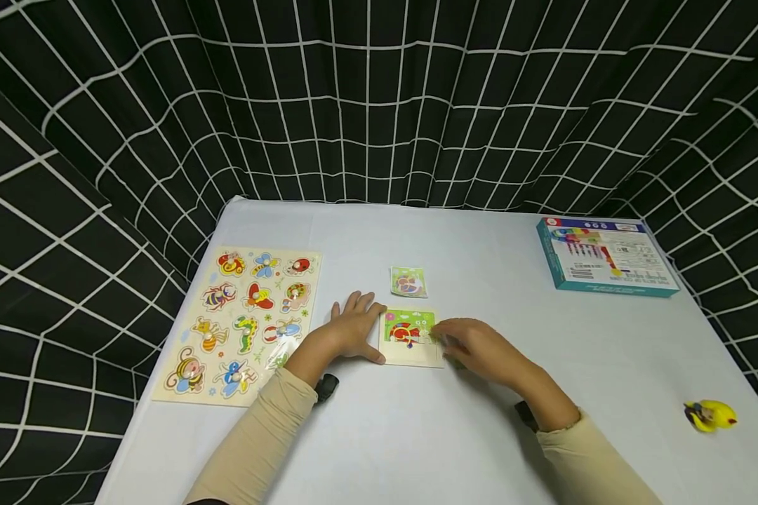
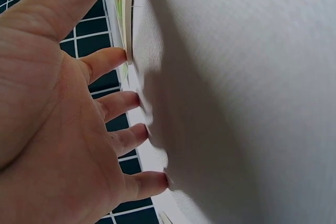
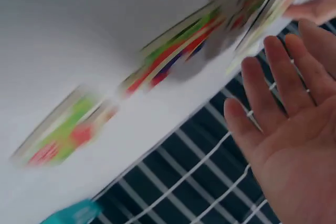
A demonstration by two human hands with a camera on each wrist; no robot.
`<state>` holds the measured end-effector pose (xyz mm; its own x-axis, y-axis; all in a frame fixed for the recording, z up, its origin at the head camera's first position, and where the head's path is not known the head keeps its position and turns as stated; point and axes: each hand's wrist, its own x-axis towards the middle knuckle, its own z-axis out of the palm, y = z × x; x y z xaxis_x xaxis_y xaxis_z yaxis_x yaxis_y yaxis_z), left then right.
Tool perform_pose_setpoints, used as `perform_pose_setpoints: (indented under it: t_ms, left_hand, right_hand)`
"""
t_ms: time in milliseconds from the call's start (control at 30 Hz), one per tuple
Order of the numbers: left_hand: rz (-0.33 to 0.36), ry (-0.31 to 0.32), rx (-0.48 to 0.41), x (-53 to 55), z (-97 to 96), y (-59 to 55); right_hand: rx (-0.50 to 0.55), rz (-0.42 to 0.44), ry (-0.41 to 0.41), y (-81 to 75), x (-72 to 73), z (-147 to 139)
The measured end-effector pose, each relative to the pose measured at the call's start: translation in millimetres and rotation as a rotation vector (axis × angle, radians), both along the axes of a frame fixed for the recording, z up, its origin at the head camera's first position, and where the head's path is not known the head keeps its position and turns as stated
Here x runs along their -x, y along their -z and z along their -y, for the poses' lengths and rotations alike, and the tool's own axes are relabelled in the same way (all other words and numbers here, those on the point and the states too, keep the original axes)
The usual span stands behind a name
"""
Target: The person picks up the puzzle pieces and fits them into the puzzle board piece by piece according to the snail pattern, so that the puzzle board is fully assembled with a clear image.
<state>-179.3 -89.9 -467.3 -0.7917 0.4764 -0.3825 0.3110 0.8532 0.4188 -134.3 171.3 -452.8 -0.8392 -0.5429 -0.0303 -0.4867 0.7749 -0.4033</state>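
Thin, squarish board (image 1: 410,356); left hand (image 1: 354,331), right hand (image 1: 476,348) either side

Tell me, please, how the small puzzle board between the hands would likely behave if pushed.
The puzzle board would probably stay stiff, as its edge looks straight. Lying flat on the table, it would likely slide rather than tip. The picture pieces in it might shift, since its lower part looks bare.

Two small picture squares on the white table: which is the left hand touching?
The pale square tray with a green and red picture: the left hand touches its left edge. The small green square card lies beyond it, untouched.
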Motion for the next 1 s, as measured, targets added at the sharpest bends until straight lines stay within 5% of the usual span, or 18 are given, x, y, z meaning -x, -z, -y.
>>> perform_pose_setpoints:
  t_ms: [200, 600, 1000]
  left_hand:
    - [-0.007, 0.001, 0.005, 1.0, 2.5, 1.4]
    - [-0.007, -0.009, -0.007, 0.1, 6.0, -0.7]
    - [0.005, 0.003, -0.005, 0.2, 2.7, 2.3]
  right_hand:
    - [-0.067, -0.070, 0.077, 0.6, -7.2, -27]
    - [-0.080, -0.114, 0.024, 14.6, -17.2, -30]
    - [-0.104, -0.202, -0.005, 12.2, -17.0, -29]
